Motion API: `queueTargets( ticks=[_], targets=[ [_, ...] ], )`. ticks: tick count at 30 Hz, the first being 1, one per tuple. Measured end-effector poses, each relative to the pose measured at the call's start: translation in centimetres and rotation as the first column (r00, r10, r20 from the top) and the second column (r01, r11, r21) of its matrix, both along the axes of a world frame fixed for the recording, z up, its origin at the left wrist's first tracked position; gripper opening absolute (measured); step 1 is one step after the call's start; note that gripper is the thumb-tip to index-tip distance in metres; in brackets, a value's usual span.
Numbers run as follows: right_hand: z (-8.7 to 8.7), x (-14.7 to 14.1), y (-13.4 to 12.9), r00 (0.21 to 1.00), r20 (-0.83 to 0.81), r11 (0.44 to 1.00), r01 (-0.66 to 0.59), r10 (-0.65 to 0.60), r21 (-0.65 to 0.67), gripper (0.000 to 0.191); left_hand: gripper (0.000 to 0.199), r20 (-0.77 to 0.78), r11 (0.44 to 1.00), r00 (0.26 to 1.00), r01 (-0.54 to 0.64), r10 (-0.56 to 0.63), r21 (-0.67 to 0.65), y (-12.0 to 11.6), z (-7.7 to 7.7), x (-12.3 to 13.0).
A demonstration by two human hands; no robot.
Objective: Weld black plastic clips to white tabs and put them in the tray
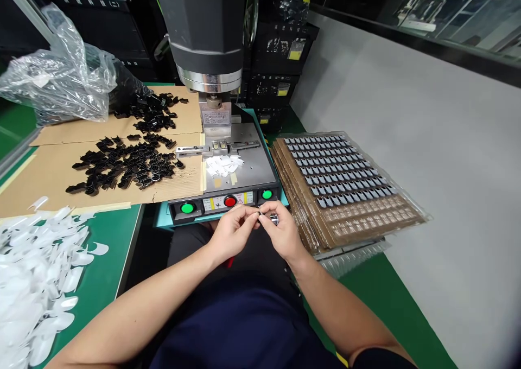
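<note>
My left hand (234,229) and my right hand (281,232) meet in front of the machine's button panel (215,202), fingertips pinched together. Between them is a small dark part (259,212), mostly hidden by the fingers. A shiny dark piece (274,218) shows at my right hand's fingers. Beyond the hands, small white pieces (223,165) lie on the machine's metal plate (260,168), just in front of a metal fixture (220,147). The press head (209,76) hangs above that fixture.
Black parts (134,163) are heaped on cardboard (49,163) at the left, near a clear plastic bag (65,76). White curved pieces (36,271) cover the green table's left front. Stacked trays (366,222) at the right hold rows of grey-and-black parts (337,168). Black crates (272,70) stand behind.
</note>
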State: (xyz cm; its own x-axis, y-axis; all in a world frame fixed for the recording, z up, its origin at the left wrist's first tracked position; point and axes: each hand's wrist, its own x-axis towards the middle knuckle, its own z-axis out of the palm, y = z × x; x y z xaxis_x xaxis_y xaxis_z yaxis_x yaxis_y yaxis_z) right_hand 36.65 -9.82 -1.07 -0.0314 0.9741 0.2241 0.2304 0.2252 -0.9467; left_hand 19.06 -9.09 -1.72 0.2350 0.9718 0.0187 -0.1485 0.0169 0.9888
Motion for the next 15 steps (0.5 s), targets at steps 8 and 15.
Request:
queueTargets(
  ticks=[8,15],
  targets=[
    [-0.1,-0.1,-0.2,0.999,0.002,0.999,0.039,-0.039,-0.004,0.025,0.02,-0.026,0.998,1.0,-0.012,0.014,0.06,0.0,0.5,-0.3],
    [1.7,3.0,-1.7,0.983,0.183,0.998,-0.021,0.011,0.052,0.024,0.035,-0.186,0.989,0.98,0.092,-0.07,0.112,-0.7,0.3,-0.9]
  ],
)
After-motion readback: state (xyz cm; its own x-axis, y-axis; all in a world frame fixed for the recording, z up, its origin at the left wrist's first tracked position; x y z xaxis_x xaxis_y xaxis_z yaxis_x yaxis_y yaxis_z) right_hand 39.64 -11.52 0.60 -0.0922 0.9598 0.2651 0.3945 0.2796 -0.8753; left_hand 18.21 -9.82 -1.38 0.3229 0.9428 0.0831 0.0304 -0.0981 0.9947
